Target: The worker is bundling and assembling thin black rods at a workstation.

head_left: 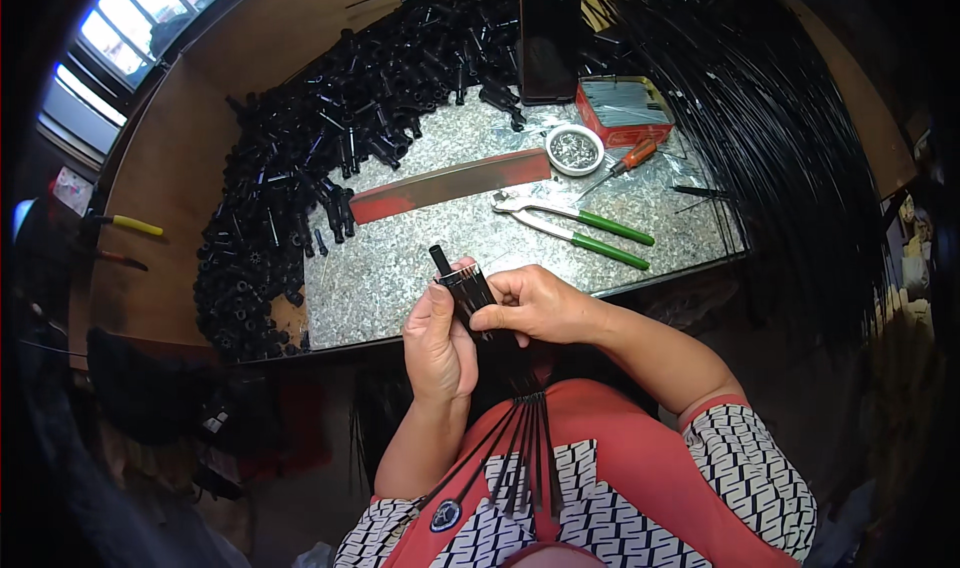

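Near the front edge of the table, both hands are closed around one bundle of thin black rods, which looks like an umbrella frame. A short black tube sticks up from its top. My left hand grips the upper end from the left, thumb along its side. From the right, my right hand presses its thumb and bent fingers against the rods. Pale metal tips show at the bundle's upper rim. The rods' lower ends fan out toward my chest. My fingers hide part of the middle.
Black plastic tube parts are heaped at left and back. Long black rods lie at right. On the speckled board are green-handled pincers, a worn red strip, a white bowl, a screwdriver, a red box and a phone.
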`<state>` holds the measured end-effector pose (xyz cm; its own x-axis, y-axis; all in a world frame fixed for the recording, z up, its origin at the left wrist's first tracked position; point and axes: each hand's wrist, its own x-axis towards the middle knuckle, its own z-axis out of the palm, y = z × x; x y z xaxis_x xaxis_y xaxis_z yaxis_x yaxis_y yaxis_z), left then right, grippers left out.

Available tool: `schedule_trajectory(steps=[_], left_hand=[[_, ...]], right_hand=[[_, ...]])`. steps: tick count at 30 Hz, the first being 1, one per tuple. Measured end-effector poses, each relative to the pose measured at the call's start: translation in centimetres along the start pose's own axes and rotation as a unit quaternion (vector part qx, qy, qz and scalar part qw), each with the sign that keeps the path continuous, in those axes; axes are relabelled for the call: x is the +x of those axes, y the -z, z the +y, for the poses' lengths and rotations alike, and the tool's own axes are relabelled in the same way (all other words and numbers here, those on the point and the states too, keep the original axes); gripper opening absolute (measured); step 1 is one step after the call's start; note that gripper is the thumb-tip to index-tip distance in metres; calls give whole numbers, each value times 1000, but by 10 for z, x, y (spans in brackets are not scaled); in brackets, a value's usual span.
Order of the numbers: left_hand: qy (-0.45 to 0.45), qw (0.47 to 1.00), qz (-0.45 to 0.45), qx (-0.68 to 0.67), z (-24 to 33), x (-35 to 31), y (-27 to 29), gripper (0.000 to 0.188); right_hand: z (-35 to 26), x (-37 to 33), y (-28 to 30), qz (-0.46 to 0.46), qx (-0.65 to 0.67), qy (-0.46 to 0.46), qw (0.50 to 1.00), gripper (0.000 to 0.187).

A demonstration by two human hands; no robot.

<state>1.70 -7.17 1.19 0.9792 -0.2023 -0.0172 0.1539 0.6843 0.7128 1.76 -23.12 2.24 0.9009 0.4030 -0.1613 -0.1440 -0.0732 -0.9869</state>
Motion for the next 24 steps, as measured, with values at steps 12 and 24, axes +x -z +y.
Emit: schedule_trajectory(steps=[12, 24], left_hand=[[0, 1000, -13, -10, -3, 1, -1, 36], [-6, 1000, -17, -3, -7, -3, -15, 39]], right_hand=[[-1, 1, 8, -51, 23, -19, 998, 25], [-2, 6, 14, -81, 46, 1, 996, 34]])
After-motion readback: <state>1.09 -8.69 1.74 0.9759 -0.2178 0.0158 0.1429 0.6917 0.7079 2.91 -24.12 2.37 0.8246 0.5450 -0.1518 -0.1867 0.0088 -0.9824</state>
